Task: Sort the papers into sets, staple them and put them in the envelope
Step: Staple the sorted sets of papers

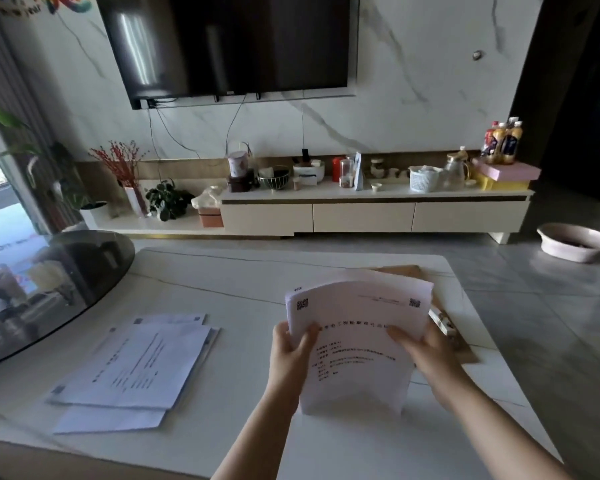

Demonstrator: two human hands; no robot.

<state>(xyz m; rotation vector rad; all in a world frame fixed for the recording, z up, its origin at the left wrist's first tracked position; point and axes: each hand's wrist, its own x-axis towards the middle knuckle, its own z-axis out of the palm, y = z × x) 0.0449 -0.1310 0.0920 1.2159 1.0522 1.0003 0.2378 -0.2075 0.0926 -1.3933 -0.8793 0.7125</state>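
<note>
Left hand (290, 355) and right hand (430, 355) grip the paper stack (357, 341) upright; tapping its bottom edge on the tabletop (257, 278) would align it.

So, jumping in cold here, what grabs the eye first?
The sheaf of printed papers held upright over the white table, the left hand and right hand each gripping a side. Next, the loose pile of sheets lying flat at the table's left, and the brown envelope behind the sheaf.

Loose papers (132, 367) left of held stack (357, 344)
</note>
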